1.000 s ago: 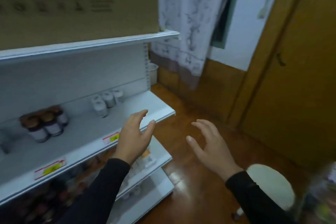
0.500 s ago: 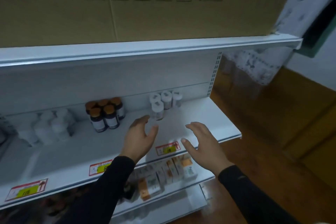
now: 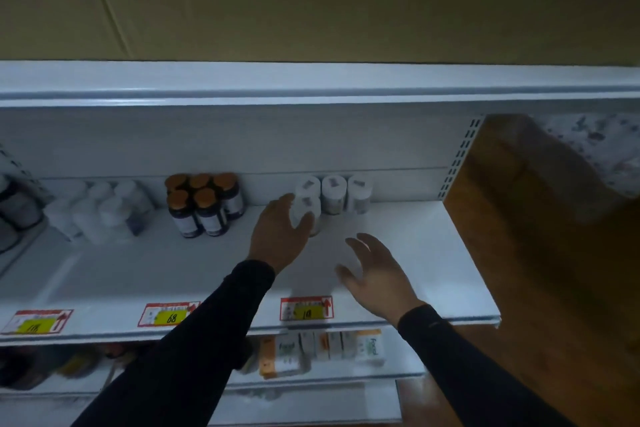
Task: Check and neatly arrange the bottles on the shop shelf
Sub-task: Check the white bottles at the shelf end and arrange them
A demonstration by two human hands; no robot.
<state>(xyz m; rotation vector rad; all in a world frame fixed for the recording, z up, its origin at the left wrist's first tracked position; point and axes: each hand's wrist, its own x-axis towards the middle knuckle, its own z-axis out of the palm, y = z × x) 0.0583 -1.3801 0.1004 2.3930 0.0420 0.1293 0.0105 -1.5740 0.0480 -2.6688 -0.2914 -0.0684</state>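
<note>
Change: since half a second ago we have turned square to the shelf [image 3: 398, 253], and our left hand [image 3: 281, 236] has reached in from the front lip to the front white bottle [image 3: 309, 210].
Front white bottle: small, white, with a pale cap and a dark mark on top; upright, one step forward of its group; the label is too blurred for us to read.
Left grip: thumb and fingers spread to either side of that bottle; we cannot tell whether they press it yet.
White group: three matching bottles [image 3: 334, 194] in a row against the back panel, touching one another, just behind the front one.
Right hand: our right hand [image 3: 375, 274] hovers over bare shelf to the right, fingers spread and loose, holding nothing.
Amber-cap bottles: five dark bottles with orange caps [image 3: 202, 204], packed tight, near the white group on its left with a gap between.
Far left: blurred pale bottles [image 3: 100, 211] further along.
Open room: bare board in front of and right of the white group, out to the shelf's right end.
Edges: price tags [image 3: 306, 308] on the front lip; upper shelf edge [image 3: 311, 87] overhead with a cardboard box [image 3: 311, 0] on it.
Below: small boxes [image 3: 325, 348] on the lower shelf.
</note>
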